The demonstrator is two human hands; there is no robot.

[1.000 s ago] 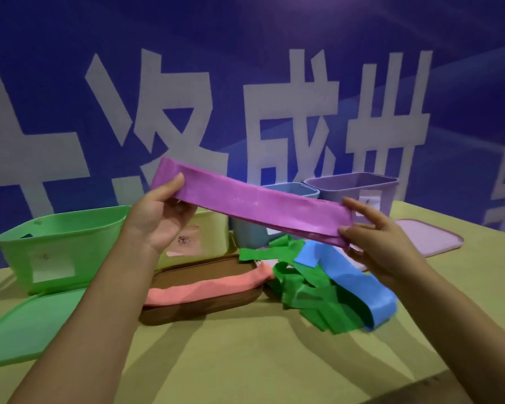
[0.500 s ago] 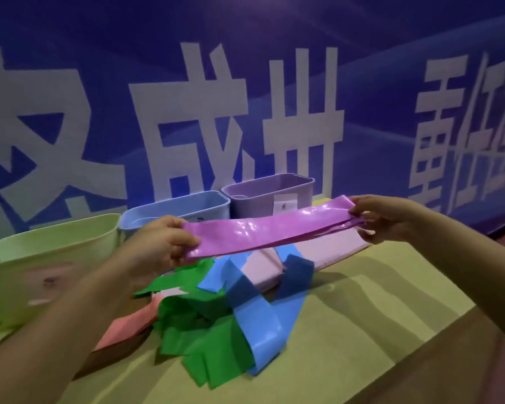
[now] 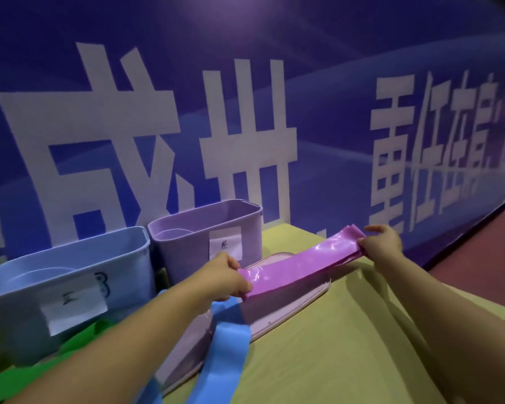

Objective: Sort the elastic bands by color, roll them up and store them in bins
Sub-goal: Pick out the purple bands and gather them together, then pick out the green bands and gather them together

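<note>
The step in hand looks like the laying-out of one sorted band before rolling: the left hand (image 3: pixel 229 277) pinches the near end of the purple band (image 3: pixel 301 265), fingers curled over its edge, while the right hand (image 3: pixel 381 243) grips the far end, so the band is held flat between them just above the pale pink lid (image 3: pixel 292 304) lying on the surface (image 3: pixel 347 360). Next, I judge, one end must be turned over on itself and wound toward the other hand, keeping the slippery film square, then dropped into the purple bin (image 3: pixel 206 237) just beyond the left hand. The blue bin (image 3: pixel 67 284) stands to that hand's left. A blue band (image 3: pixel 219 357) trails under the left forearm and green bands (image 3: pixel 79 339) lie nearer the body; neither blocks the path to the bin.
</note>
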